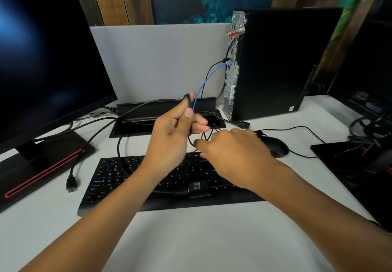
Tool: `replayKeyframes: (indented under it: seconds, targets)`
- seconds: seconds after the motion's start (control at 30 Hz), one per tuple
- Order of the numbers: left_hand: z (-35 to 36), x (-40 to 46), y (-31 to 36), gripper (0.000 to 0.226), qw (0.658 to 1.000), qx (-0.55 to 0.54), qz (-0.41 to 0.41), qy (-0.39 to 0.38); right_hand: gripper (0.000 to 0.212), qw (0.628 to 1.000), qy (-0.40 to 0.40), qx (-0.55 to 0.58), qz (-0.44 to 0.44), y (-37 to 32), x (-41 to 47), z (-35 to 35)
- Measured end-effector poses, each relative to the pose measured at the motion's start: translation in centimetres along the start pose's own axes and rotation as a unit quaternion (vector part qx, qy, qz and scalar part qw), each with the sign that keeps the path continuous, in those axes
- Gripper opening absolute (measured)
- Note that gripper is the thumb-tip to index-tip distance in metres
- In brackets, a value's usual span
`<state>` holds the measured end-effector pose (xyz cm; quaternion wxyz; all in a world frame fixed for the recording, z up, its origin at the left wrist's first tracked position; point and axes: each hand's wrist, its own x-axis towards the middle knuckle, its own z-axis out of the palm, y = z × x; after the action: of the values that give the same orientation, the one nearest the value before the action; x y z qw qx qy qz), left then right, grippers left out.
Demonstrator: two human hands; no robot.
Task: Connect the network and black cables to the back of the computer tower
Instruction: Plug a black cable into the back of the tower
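Two hands: left hand [176, 131] fingers pinch thin glossy black cable [189, 110]; right hand [235, 150] fingers unclear.

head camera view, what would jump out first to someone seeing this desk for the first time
Two bare hands meet over the black keyboard: the left hand pinches a thin black cable raised above the desk, while the right hand reaches into loose black cables beside the black mouse. Behind them, a blue network cable is plugged into the back of the black computer tower.
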<state>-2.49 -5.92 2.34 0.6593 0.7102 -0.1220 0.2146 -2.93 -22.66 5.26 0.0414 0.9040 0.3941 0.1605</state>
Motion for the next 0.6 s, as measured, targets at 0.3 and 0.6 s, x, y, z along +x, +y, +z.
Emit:
replayKeyframes:
  seconds: [0.3,0.6]
  targets:
    - [-0.2,-0.2,1.3,0.033,0.978,0.039,-0.054,-0.197,0.016,0.952,0.157,0.263,0.025,4.6,0.1,-2.3]
    - [-3.6,1.1,1.1,0.021,0.903,-0.286,-0.167,-0.272,0.015,0.678,0.060,0.722,0.125,8.4,0.0,-0.5]
